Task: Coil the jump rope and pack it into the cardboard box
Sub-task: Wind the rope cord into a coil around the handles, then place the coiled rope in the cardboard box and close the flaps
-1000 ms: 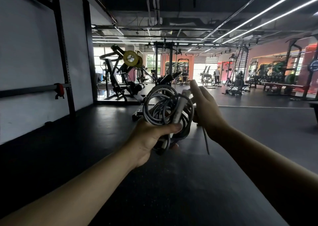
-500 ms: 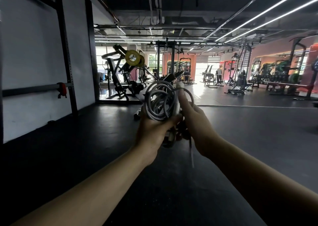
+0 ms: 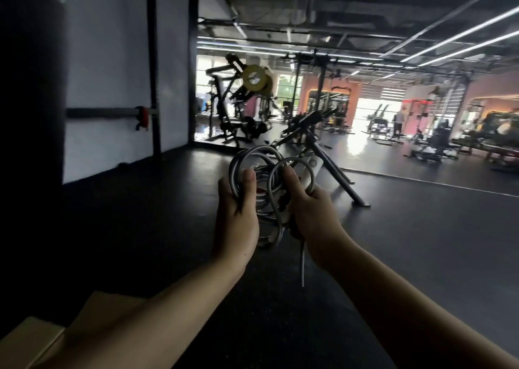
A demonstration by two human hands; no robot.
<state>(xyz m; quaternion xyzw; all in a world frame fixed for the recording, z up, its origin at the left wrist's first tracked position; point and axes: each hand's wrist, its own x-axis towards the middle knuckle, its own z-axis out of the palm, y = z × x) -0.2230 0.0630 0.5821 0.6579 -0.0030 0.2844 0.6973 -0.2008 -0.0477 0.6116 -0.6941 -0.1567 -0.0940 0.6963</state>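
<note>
Coiled grey jump rope (image 3: 262,188): held above the black rubber gym floor (image 3: 421,242), between left hand (image 3: 237,214) on its left and right hand (image 3: 311,214) on its right. Brown cardboard box (image 3: 31,340): floor's near left corner, under the left forearm. Black steel bench frame (image 3: 323,155): behind the rope. White wall (image 3: 112,59): along the floor's left edge.

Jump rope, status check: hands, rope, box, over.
Both hands, left and right, grip coiled jump rope. Loose end dangles. Cardboard box lower left, unobstructed.
</note>
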